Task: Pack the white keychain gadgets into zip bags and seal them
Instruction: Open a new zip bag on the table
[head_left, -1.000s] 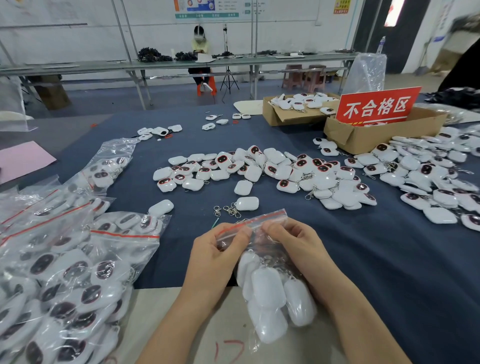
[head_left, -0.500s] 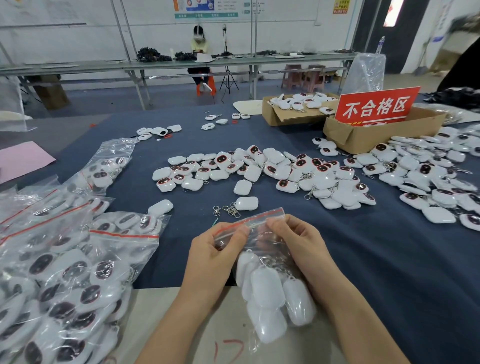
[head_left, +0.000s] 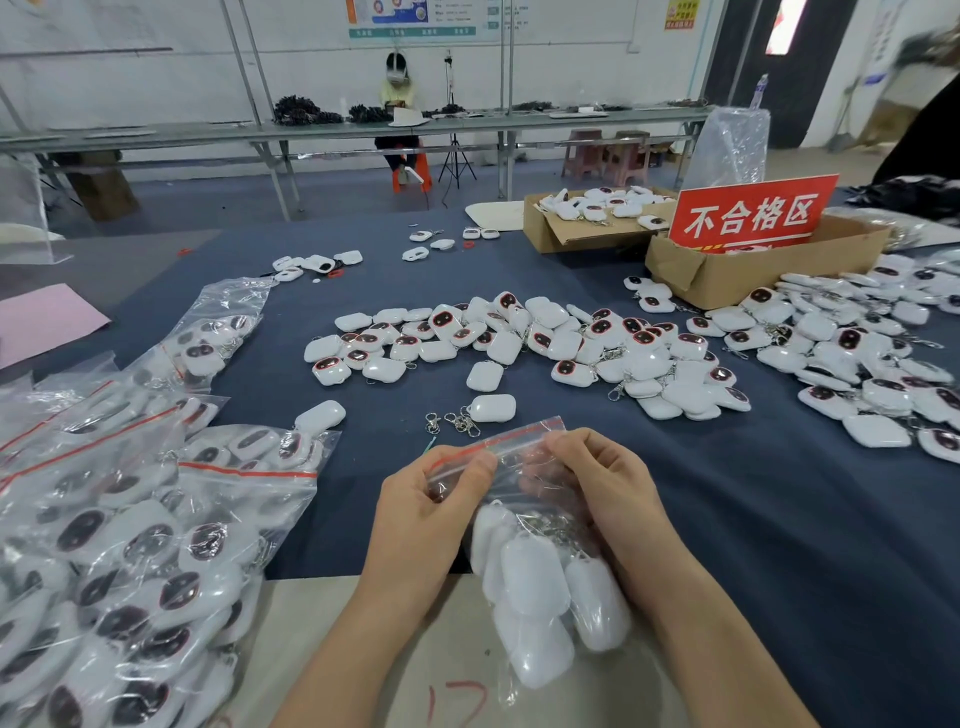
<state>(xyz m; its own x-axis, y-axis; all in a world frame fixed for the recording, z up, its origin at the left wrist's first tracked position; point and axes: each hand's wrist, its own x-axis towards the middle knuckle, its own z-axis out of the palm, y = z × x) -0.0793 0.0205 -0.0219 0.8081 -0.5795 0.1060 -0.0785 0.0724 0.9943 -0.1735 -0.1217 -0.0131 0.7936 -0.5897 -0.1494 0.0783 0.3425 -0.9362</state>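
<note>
A clear zip bag (head_left: 535, 561) with a red strip along its mouth hangs between both hands over the table's near edge. Several white keychain gadgets fill its lower half. My left hand (head_left: 431, 514) pinches the left end of the red strip. At the right end, my right hand (head_left: 602, 493) pinches the same strip. Loose white keychain gadgets (head_left: 524, 343), some showing dark red-rimmed faces, lie in a long heap across the dark blue cloth (head_left: 779, 519) beyond the hands.
Filled zip bags (head_left: 135, 530) pile up at the left. Two cardboard boxes (head_left: 737, 270) with a red sign (head_left: 753, 213) stand at the back right, more gadgets (head_left: 872, 358) beside them. Loose metal clasps (head_left: 452, 423) lie just past the bag. A person sits at a far bench.
Both hands stay on the bag's mouth; the fingers have shifted only slightly along the red strip. The bag hangs in the same place.
</note>
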